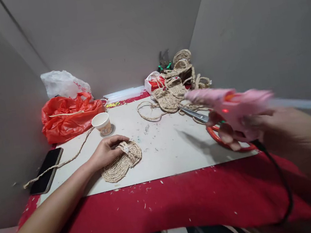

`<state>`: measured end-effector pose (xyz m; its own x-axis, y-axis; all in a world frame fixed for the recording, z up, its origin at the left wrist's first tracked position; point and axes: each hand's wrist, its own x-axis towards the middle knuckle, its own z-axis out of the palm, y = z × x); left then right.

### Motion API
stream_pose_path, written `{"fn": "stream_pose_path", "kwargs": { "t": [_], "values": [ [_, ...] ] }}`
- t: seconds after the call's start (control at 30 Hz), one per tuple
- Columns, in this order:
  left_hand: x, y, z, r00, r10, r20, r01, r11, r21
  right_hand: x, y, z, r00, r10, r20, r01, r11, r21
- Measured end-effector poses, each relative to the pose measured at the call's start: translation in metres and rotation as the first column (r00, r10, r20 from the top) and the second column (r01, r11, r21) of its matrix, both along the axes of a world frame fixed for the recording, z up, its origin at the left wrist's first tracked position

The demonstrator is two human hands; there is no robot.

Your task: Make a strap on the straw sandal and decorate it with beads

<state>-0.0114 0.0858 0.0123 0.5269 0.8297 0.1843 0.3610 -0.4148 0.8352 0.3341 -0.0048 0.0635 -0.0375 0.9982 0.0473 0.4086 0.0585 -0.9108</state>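
Note:
My right hand (257, 121) is wrapped round a pink hot glue gun (228, 102), raised over the right of the board and slightly blurred. Its nozzle points left, a small red light shows on its side, and a clear glue stick (304, 103) sticks out of its back. My left hand (111, 151) grips the upper edge of a small slipper of coiled straw rope (119, 169) that lies on the white board (159, 146). A whitish ornament sits on the slipper near my fingertips. Scissors with red handles (215, 139) lie beneath the glue gun, partly hidden by my right hand.
Left of the board are a dark phone (47, 170), a rope strand (72, 161), a paper cup (101, 124) and a red plastic bag (71, 116). Behind lie glue sticks (125, 94), more straw pieces (170, 95) and pliers (164, 61). Grey walls (114, 29) enclose the table.

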Motion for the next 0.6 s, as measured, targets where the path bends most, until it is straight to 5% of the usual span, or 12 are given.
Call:
{"fn": "stream_pose_path", "kwargs": {
  "t": [0.1, 0.37, 0.6],
  "values": [
    [0.003, 0.006, -0.003, 1.0, -0.027, -0.015, 0.027, 1.0, 0.003, -0.02, 0.003, 0.003, 0.966, 0.053, -0.254, -0.082, 0.991, -0.102],
    [0.0, 0.004, -0.01, 0.997, 0.011, -0.074, -0.003, 0.994, 0.105, -0.083, 0.026, -0.011, 0.966, 0.256, -0.017, -0.257, 0.963, -0.08],
    [0.0, 0.004, -0.013, 0.994, -0.037, -0.107, 0.058, 0.977, 0.206, -0.09, 0.04, -0.036, 0.911, 0.41, -0.052, -0.413, 0.905, -0.105]
  ]
}}
